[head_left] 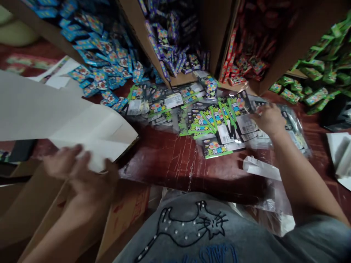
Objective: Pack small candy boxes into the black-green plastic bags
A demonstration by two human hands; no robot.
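My left hand (85,168), slightly blurred, is closed on the lower edge of a large white paperboard piece (79,120), which looks bent or folded. At the right, my right hand (270,117) lies over the end of a fanned row of printed plastic bags (211,120), black with bright green edges. Its fingers are bent and pinched at one bag, partly hidden by the hand. More such bags (161,104) lie overlapped to the left. A small purple packet (211,89) rests on them.
Cardboard boxes at the back spill blue packets (101,54), purple packets (178,62), red packets (252,65) and green packets (315,80). A white paper strip (260,167) lies near the table's (170,157) front edge. Open cardboard cartons (123,215) stand below at the left.
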